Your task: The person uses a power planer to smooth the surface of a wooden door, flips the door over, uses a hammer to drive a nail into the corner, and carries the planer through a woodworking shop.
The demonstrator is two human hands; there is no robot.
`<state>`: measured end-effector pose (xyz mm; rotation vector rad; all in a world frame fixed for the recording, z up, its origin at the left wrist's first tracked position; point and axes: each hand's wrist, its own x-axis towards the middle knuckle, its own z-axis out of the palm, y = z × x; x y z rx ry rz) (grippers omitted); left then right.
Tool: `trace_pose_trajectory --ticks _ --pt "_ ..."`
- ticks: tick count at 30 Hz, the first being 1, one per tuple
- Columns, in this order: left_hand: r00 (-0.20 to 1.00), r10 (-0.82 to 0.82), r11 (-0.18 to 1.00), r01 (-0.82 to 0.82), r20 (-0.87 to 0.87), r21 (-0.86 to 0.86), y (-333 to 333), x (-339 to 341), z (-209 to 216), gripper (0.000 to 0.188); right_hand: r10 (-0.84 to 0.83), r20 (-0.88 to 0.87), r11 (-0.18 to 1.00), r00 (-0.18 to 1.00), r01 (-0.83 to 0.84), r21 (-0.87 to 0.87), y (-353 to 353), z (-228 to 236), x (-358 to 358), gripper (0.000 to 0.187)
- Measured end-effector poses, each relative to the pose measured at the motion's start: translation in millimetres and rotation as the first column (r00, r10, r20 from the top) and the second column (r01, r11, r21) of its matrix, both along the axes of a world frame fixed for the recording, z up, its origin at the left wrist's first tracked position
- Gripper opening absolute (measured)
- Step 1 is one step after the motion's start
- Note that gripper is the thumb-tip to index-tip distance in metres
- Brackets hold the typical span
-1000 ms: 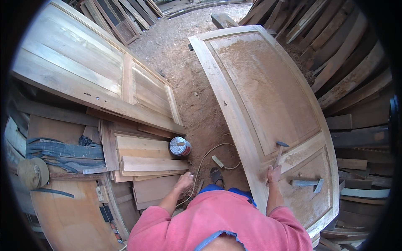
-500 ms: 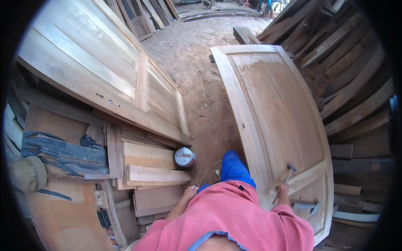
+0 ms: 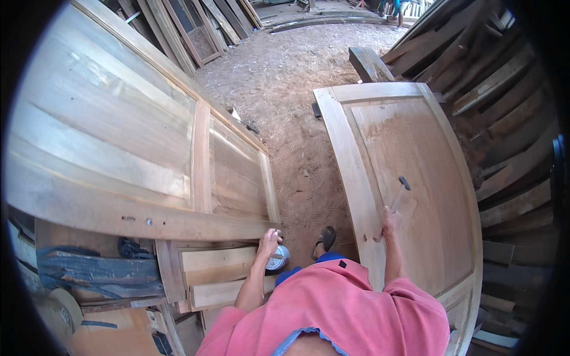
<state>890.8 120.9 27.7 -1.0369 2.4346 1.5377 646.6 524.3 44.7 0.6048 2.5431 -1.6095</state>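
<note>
A hammer [image 3: 398,202] with a dark head and wooden handle is gripped in my right hand [image 3: 390,222]. It is held over the panelled wooden door [image 3: 436,172] on my right, by the door's near long edge. My left hand [image 3: 270,242] is closed, its fingers curled together; what they hold, if anything, is too small to make out. That hand is beside the lower corner of the second wooden door [image 3: 203,155] on my left. Just below it stands a round tin [image 3: 282,256], partly covered by my left forearm.
Stacked light boards [image 3: 219,264] and dark strips [image 3: 101,270] lie at the left, with a cap [image 3: 62,311] nearby. Piled planks [image 3: 504,130] line the right side. A thick timber beam [image 3: 369,64] lies beyond the right door. Dusty ground [image 3: 297,148] runs between the doors.
I have stepped forward between the doors. My right hand has carried the hammer farther up the right door, and my left hand has risen from my side to near the left door's corner.
</note>
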Motion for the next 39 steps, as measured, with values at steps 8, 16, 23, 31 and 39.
trace_pose_trajectory --ticks 8,16,23,31,39 --pt "0.993 -0.117 0.987 0.115 -0.008 -0.115 -33 -119 29 0.026 0.161 -0.007 0.964 0.987 -0.156 0.216 -105 37 -118 0.043" --pt "0.99 -0.129 0.982 0.134 -0.052 0.131 -141 -265 36 0.02 0.157 0.067 0.943 0.985 -0.17 0.285 -167 33 -158 0.045" --pt "0.903 -0.294 0.896 0.375 -0.315 0.238 -192 -469 41 0.01 -0.005 0.295 0.884 0.956 -0.133 0.448 -178 22 -171 0.047" --pt "0.763 -0.473 0.84 0.542 -0.441 0.036 -187 -650 88 0.007 -0.211 0.322 0.805 0.923 -0.023 0.592 -216 37 -189 0.045" --pt "0.596 -0.708 0.687 0.707 -0.378 -0.172 -170 -768 60 0.009 -0.408 0.217 0.859 0.887 0.292 0.421 -215 16 -205 0.043"
